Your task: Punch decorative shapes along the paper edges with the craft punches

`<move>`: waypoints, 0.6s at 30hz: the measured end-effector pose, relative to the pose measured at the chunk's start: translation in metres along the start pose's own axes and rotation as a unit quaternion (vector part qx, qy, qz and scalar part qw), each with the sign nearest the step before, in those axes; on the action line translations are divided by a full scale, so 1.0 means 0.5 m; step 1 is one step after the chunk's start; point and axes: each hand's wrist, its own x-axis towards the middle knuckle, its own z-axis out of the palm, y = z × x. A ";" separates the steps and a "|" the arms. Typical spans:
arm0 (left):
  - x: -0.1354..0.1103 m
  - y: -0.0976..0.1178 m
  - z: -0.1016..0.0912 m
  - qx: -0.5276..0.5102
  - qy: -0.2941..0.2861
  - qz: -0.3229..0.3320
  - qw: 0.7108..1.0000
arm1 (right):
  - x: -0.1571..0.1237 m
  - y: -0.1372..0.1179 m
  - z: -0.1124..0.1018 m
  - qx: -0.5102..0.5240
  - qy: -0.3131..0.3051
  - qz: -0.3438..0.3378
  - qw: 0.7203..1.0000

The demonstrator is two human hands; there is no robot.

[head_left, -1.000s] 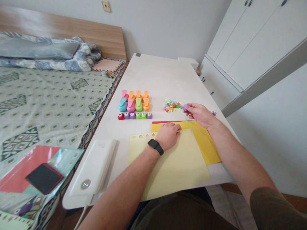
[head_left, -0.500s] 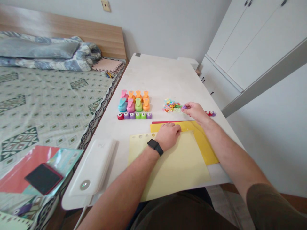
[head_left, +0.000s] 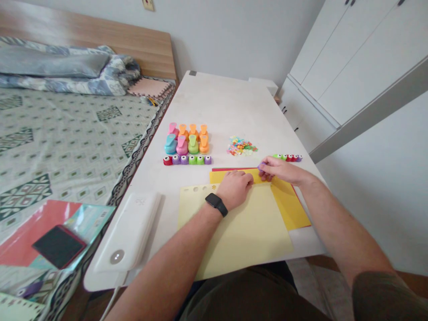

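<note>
While the left grip (head_left: pixel 234 189) lies open, pressing flat on a pale yellow paper sheet (head_left: pixel 240 236), the right grip (head_left: pixel 282 171) pinches a small purple craft punch (head_left: pixel 261 166) at the edge of a deeper yellow card (head_left: pixel 289 207) on the worktop (head_left: pixel 227 98).

You're working in soft, even brightness with no lamp in sight, and the pale surfaces show no harsh glare. Only a faint shadow falls beside the white case (head_left: pixel 129 232) on the desk (head_left: pixel 227 102). The wardrobe (head_left: pixel 361 58) bows at the upper right edge, and your right hand (head_left: pixel 284 171) looks slightly blurred.
</note>
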 end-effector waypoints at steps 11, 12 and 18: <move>-0.003 0.000 0.002 -0.003 0.000 -0.005 1.000 | -0.002 0.015 -0.006 0.024 -0.014 0.004 1.000; -0.003 0.000 0.002 -0.002 0.000 -0.005 1.000 | -0.002 0.016 -0.004 0.025 -0.016 0.000 1.000; -0.002 0.002 -0.001 -0.003 -0.002 -0.006 1.000 | 0.026 0.029 -0.011 0.122 0.163 -0.086 0.975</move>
